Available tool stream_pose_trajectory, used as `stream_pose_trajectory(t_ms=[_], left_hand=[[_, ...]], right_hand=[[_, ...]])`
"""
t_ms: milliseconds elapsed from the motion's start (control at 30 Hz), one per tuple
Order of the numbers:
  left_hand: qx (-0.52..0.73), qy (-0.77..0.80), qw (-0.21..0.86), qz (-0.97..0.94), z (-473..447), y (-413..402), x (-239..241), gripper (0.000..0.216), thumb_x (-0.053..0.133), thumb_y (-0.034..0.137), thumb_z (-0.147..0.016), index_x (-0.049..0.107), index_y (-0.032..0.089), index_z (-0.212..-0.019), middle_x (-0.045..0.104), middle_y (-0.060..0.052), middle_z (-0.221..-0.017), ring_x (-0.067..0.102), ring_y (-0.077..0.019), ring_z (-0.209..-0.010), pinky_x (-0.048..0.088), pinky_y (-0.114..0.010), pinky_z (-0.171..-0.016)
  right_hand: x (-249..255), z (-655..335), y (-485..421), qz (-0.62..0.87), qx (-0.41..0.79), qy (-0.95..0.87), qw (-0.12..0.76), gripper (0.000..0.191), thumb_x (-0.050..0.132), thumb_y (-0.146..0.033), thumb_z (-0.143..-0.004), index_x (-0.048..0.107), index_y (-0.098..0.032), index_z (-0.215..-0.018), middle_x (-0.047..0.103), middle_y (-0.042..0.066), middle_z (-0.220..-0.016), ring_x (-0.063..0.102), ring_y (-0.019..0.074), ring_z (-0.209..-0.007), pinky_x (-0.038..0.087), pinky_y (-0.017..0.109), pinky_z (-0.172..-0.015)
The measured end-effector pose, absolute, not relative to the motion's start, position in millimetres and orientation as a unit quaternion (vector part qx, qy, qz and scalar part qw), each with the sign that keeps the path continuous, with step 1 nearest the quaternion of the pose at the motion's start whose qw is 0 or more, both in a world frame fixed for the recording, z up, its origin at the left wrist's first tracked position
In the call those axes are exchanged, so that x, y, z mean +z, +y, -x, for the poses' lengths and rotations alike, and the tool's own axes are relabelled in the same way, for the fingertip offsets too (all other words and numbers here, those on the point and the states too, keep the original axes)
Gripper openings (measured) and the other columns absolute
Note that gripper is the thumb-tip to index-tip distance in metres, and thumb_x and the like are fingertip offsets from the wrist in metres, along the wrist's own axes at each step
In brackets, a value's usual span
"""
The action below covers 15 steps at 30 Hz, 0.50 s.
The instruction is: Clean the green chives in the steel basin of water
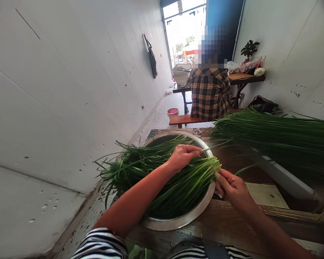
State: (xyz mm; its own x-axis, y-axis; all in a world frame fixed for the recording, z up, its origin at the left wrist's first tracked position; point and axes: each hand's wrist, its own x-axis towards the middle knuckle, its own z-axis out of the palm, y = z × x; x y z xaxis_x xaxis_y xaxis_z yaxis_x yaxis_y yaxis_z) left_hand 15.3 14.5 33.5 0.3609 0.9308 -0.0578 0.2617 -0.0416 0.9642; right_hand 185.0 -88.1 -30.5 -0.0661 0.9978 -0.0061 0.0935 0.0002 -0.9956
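Observation:
A wide metal basin (pixel 175 224) sits on the wooden table, heaped with long garlic chives (pixel 183 183). Their pale cut ends point right, over the rim, while the leafy tips spill out on the left. Above the heap, my left hand (pixel 181 157) is closed in a pinch on a thin chive stalk that stretches right. At the basin's right rim, my right hand (pixel 232 187) has thumb and fingers pinched at the pale ends of the chives; exactly how many stalks it holds is hidden. One loose blade sticks out just above its fingers.
A large pile of chives (pixel 275 133) lies at the right, above a pale tray edge (pixel 286 178). Ahead, a person in a plaid shirt (pixel 209 93) sits on a bench (pixel 178 120). A pink-lined bucket (pixel 172 112) stands on the floor. The wall (pixel 70 90) runs along my left.

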Motion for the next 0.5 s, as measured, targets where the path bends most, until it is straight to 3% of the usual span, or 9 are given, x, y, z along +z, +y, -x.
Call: stream_pose_trajectory(t_ms=[267,500], left_hand=[[0.259,0.421,0.472,-0.73,-17,9,39,0.019,0.063,0.022,-0.073,0.077,0.016,-0.085,0.074,-0.006,-0.087,0.066,-0.0163,-0.079,0.051,-0.025,-0.074],[0.245,0.443,0.301,-0.808,13,22,74,0.023,0.059,0.021,-0.078,0.076,0.02,-0.093,0.074,-0.002,-0.089,0.066,-0.0166,-0.082,0.05,-0.026,-0.079]], right_hand=[[-33,-184,-87,0.504,0.485,-0.537,0.473,0.039,0.044,-0.048,-0.093,0.044,-0.021,-0.066,0.037,-0.007,-0.045,0.032,0.0083,-0.043,0.027,0.024,-0.044],[-37,-190,-88,0.508,0.458,-0.561,0.466,0.037,0.046,-0.046,-0.092,0.044,-0.02,-0.066,0.037,-0.007,-0.046,0.032,0.0081,-0.044,0.027,0.023,-0.044]])
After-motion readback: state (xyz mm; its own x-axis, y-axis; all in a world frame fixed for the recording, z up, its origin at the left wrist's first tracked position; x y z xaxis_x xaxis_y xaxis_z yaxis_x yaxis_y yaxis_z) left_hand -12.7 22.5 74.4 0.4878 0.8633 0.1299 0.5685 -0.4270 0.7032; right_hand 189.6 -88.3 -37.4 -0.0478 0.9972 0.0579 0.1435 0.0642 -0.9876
